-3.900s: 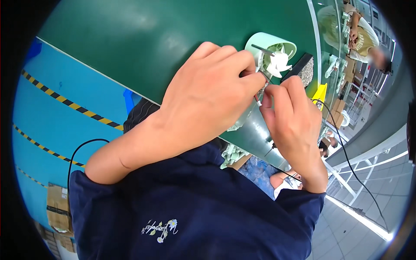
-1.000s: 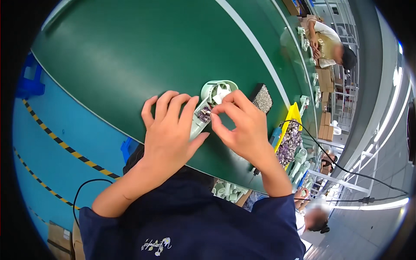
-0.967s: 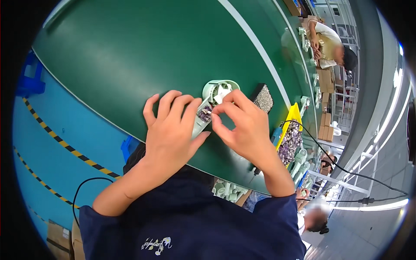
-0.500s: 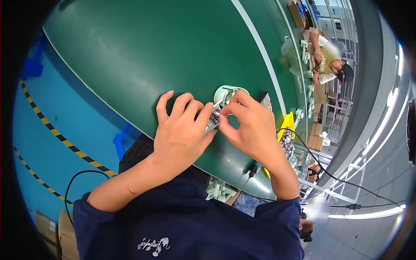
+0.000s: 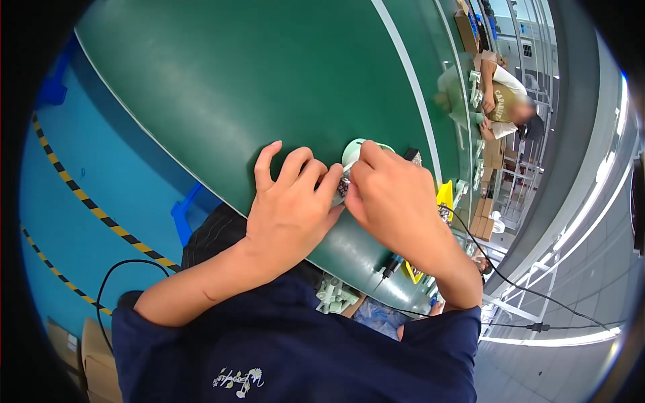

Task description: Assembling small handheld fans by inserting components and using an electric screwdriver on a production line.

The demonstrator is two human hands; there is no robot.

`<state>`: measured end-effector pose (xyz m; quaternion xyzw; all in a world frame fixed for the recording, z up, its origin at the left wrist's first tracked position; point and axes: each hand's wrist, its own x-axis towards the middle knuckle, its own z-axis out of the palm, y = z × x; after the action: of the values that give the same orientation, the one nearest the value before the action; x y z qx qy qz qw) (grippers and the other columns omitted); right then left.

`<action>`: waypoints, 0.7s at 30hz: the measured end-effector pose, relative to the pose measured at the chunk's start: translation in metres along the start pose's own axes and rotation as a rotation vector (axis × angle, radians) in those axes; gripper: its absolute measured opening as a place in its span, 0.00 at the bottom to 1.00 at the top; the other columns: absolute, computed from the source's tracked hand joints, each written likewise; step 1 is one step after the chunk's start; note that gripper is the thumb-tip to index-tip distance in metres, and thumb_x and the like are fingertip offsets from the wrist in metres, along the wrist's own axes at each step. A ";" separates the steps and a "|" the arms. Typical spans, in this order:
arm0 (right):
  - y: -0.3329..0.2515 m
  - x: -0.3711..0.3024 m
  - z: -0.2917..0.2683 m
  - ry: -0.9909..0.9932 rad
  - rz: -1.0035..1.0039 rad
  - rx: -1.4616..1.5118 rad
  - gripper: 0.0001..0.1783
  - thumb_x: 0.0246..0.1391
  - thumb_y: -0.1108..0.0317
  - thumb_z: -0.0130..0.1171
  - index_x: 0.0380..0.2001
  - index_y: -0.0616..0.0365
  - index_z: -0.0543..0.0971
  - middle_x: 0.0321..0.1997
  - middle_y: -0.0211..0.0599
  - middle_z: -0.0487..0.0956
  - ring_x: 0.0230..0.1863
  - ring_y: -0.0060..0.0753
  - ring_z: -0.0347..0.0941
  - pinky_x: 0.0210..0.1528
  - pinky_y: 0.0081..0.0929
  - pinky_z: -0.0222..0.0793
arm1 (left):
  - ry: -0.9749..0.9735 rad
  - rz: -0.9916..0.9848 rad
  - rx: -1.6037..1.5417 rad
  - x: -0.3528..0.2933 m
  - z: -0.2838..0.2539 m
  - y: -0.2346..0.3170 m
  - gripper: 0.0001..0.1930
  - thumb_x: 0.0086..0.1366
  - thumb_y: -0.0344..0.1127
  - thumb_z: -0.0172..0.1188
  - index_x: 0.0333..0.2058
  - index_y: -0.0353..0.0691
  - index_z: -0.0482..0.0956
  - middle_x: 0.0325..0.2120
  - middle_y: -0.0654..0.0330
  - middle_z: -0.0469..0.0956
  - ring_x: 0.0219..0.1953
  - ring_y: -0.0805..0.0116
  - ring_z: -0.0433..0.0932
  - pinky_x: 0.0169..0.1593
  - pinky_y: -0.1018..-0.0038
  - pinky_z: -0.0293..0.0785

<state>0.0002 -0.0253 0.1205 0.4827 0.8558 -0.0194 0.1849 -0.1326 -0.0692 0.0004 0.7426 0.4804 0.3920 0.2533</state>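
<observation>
A pale green plastic part [image 5: 352,152] with a round, cup-like end lies on the green work surface [image 5: 222,87], partly covered by my hands. My left hand [image 5: 289,211] steadies its narrower lower end between thumb and index finger, the other fingers raised and apart. Over the same end, my right hand [image 5: 398,195] is closed with thumb and index finger pinched together. Whatever sits in that pinch is hidden. Between the two hands shows a small patch of dark, speckled, shiny bits [image 5: 343,186] at the part; their kind cannot be made out.
Right of my right hand are a yellow tray [image 5: 445,193] and a dark box of small bits [image 5: 414,157]. A black-and-blue screwdriver-like tool [image 5: 388,267] lies near the table edge. Pale green parts [image 5: 334,295] fill a box below. Across the table, another person [image 5: 507,101] works.
My right hand has turned and moved in over the part, its fingers closing up and covering more of it. The view has shifted slightly; my left hand keeps its hold.
</observation>
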 end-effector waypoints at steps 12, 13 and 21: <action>-0.001 0.017 -0.005 -0.224 -0.045 -0.125 0.07 0.48 0.71 0.64 0.25 0.63 0.78 0.33 0.39 0.74 0.36 0.42 0.78 0.33 0.39 0.77 | 0.014 0.027 0.004 0.000 0.003 -0.003 0.21 0.56 0.40 0.71 0.47 0.39 0.80 0.35 0.64 0.74 0.52 0.64 0.73 0.71 0.45 0.51; 0.000 0.019 -0.006 -0.249 -0.052 -0.086 0.06 0.48 0.71 0.64 0.25 0.63 0.78 0.34 0.39 0.74 0.36 0.43 0.78 0.34 0.39 0.77 | 0.017 0.022 0.003 -0.002 0.002 -0.003 0.21 0.56 0.40 0.71 0.47 0.39 0.80 0.35 0.64 0.74 0.52 0.64 0.73 0.71 0.45 0.51; -0.010 0.007 -0.002 -0.166 -0.064 -0.172 0.04 0.47 0.74 0.61 0.26 0.63 0.77 0.34 0.42 0.75 0.40 0.45 0.79 0.35 0.39 0.78 | 0.004 0.082 0.052 -0.001 0.002 -0.004 0.23 0.53 0.42 0.73 0.46 0.41 0.79 0.36 0.63 0.74 0.54 0.63 0.72 0.71 0.44 0.51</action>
<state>-0.0121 -0.0245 0.1182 0.4344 0.8510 0.0084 0.2950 -0.1332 -0.0690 -0.0038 0.7673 0.4601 0.3907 0.2168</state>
